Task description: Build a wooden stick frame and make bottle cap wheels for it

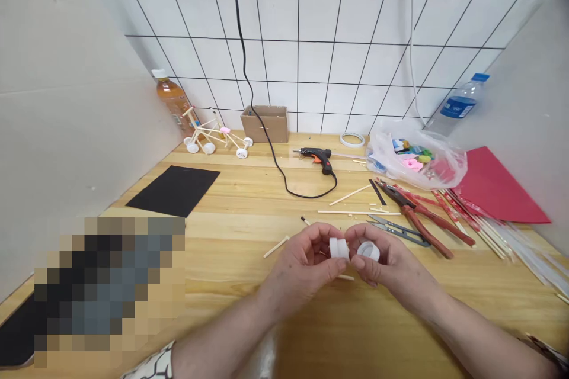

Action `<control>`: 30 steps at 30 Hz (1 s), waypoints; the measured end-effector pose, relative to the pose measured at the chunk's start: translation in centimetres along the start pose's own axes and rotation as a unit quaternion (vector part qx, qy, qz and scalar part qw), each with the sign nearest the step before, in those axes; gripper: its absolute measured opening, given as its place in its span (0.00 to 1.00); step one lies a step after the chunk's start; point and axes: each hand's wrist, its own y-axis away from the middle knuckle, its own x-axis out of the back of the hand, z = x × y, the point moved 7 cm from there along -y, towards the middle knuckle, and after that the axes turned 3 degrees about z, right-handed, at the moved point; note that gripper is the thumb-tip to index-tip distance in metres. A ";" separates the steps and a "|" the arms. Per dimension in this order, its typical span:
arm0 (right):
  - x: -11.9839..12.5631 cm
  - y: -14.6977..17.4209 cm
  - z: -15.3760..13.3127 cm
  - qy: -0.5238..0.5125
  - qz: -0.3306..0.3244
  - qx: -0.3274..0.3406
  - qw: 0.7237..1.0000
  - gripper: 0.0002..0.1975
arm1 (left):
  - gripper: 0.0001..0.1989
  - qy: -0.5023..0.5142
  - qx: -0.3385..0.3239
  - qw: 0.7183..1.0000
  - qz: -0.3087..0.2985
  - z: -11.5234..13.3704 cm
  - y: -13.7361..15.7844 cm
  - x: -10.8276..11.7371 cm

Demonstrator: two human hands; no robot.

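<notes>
My left hand [313, 257] pinches a pair of white bottle caps [339, 248] that sit end against end, their sides toward me. Another white bottle cap [368, 252] is between the thumb and fingers of my right hand [384, 257], its hollow side tilted up. Both hands are close together above the wooden table, fingertips almost touching. Under and behind them lie thin wooden sticks [276, 247], partly hidden by the hands. Scissors with dark handles [400, 231] lie just behind my right hand, beside red-handled pliers [422, 219].
At the back are a glue gun [316, 154], a cardboard box [265, 124], a tape roll [352, 140] and a plastic bag [415, 157] of colourful pieces. A stick model with white wheels [208, 136] and a black sheet [174, 189] are left; a red sheet [498, 183] is right.
</notes>
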 end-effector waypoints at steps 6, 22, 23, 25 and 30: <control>-0.4 0.1 -0.7 0.039 -0.015 0.011 0.999 0.16 | 0.13 -0.109 -0.018 0.993 0.038 0.2 0.5 0.0; 0.1 -0.8 0.5 -0.155 -0.062 -0.011 0.986 0.12 | 0.14 0.010 -0.008 1.000 0.026 0.3 0.0 0.6; 0.1 -0.8 0.5 -0.163 -0.062 -0.013 0.985 0.12 | 0.14 0.013 -0.008 1.000 0.023 0.3 0.0 0.6; 0.1 -0.8 0.4 -0.174 -0.060 -0.015 0.983 0.12 | 0.14 0.016 -0.010 1.000 0.017 0.2 0.0 0.6; -0.2 -0.8 0.6 -0.160 -0.066 -0.012 0.985 0.13 | 0.14 0.023 -0.018 1.000 0.004 0.0 0.0 0.3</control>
